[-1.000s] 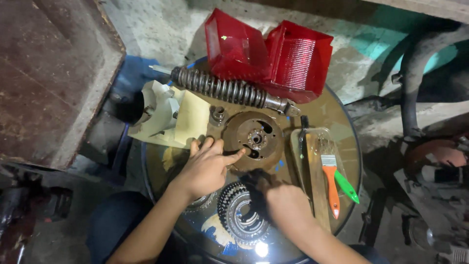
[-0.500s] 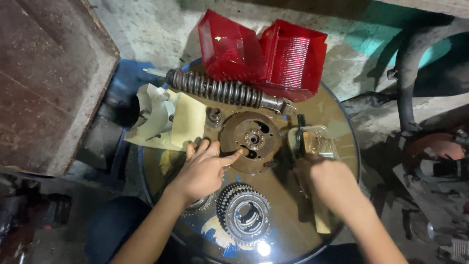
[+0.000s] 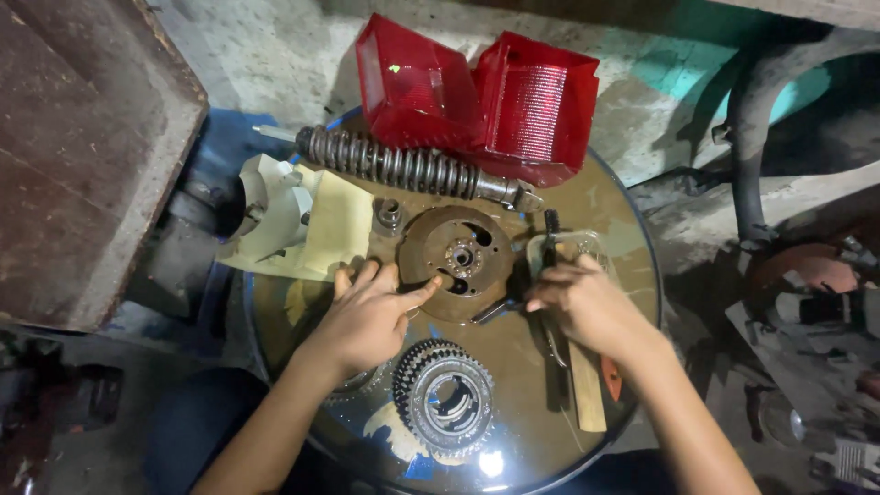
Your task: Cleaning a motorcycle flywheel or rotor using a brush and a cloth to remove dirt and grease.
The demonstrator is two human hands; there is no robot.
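Fingers of the left hand (image 3: 367, 316) lie spread and flat, gripping nothing, thumb tip pressed on the rusty round plate (image 3: 456, 261) at the middle of the round drum-top worktop (image 3: 632, 275). The right hand (image 3: 587, 307) curls closed over a dark tool beside that plate. Best to press the plate firmly so it cannot spin. A toothed gear (image 3: 445, 399) lies nearer the body.

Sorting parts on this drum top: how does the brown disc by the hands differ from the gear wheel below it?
The brown disc looks rusty, with a smooth rim; the gear wheel is grey and toothed. The left hand touches the disc; the gear lies untouched. Both are round and lie flat.
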